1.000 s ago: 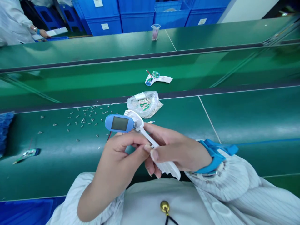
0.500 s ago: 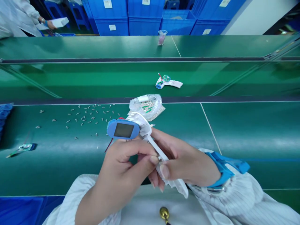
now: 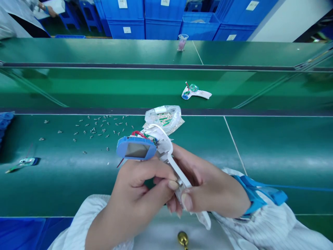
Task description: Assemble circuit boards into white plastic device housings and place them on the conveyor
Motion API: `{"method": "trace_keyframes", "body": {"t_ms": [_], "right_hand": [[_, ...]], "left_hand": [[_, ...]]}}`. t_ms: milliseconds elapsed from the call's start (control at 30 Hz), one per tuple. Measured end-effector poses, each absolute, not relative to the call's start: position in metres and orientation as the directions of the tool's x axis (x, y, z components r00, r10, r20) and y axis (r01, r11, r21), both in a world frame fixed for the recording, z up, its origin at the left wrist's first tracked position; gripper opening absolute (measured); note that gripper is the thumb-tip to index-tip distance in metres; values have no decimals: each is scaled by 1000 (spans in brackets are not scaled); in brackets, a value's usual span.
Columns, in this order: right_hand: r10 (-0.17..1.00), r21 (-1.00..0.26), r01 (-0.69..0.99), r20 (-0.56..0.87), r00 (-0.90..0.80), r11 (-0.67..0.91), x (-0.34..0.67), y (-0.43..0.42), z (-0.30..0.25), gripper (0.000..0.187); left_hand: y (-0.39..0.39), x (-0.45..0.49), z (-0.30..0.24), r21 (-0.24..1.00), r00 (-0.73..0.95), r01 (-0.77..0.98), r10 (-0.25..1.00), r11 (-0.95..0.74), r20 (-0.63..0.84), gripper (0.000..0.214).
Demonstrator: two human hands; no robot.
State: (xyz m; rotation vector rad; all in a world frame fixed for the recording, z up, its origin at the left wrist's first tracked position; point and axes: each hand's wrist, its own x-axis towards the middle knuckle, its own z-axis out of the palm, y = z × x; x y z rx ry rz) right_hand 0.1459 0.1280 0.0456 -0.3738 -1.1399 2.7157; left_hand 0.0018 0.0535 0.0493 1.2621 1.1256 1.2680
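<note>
My right hand is closed around the handle of a white plastic housing half, shaped like a thermometer gun shell. The housing is held tilted, its wide end up and away from me. My left hand is closed, thumb and forefinger pinched against the inside of the handle; whatever small part lies between them is mostly hidden. A blue-framed display hangs out of the wide end, above my left hand, with red wires and a bit of green circuit board behind it.
Small metal parts lie scattered on the green bench, beside a clear plastic bag of small pieces. A wired circuit board lies left. Behind are another housing half with electronics, a plastic cup, blue crates and a co-worker's hand.
The display has tipped, showing its top edge and the red wires. The far housing half has shifted right along the green strip. The co-worker's hand has moved left.
</note>
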Motion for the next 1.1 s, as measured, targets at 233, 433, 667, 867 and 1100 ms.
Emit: {"method": "trace_keyframes", "body": {"t_ms": [233,433,667,867,1100], "right_hand": [[278,-750,-99,-117,-953,-654,147,128,51,55],[328,-703,-166,-101,-939,-692,149,128,49,59],[296,-694,-197,-25,-955,-693,150,132,41,82],[273,-712,-174,-25,-962,-680,149,134,40,87],[249,-696,-184,8,-968,-694,150,133,38,79]], "left_hand": [[54,1,48,988,-1,-119,995,-102,102,19],[50,-3,50,986,-21,-108,992,-124,123,22],[55,1,71,950,-25,268,985,-160,173,21],[54,3,72,937,-6,331,992,-114,122,21],[55,1,78,926,75,360,993,-109,88,23]]}}
